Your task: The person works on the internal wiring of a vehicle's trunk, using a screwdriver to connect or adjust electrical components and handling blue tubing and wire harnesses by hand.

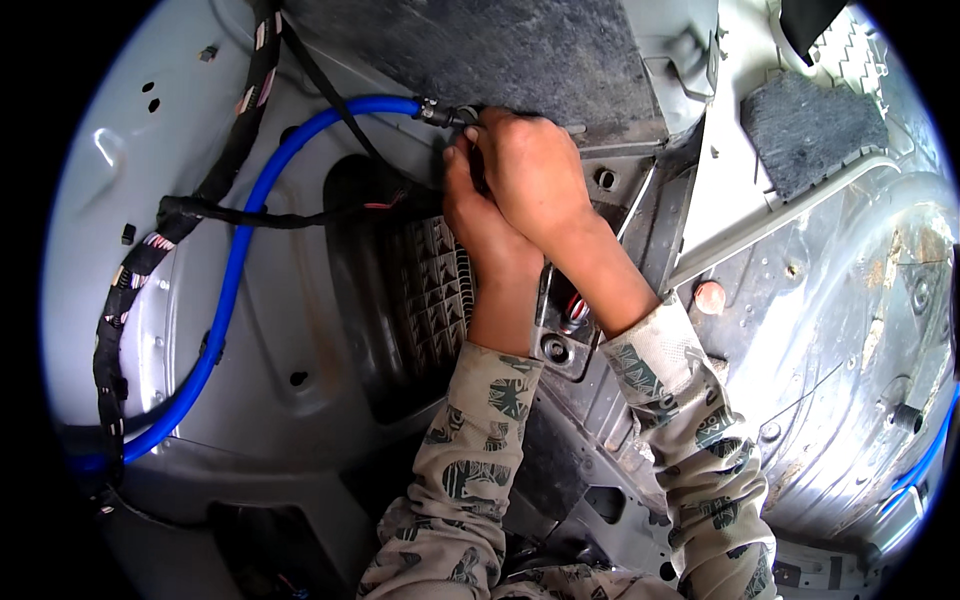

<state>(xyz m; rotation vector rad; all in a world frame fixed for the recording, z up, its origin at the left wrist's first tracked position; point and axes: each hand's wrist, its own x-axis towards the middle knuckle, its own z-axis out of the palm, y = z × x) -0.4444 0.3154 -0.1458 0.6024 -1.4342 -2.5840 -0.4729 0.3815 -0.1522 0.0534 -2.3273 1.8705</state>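
2 hands (528,168), curled narrow at the end of a blue hose (235,260), hold unclear

Hose (232,280): uniform bright blue; hose clamp (428,110): silver-grey. Wiring harness (228,160): black wrap, white and pinkish wires (160,241) showing through. Sleeves (475,470): beige, dark-green and black figured print. Large insulation pad (480,50): mottled charcoal. Body panel (265,370): pale grey. Round plug (710,297): salmon-orange. Vent grille (425,300): black.
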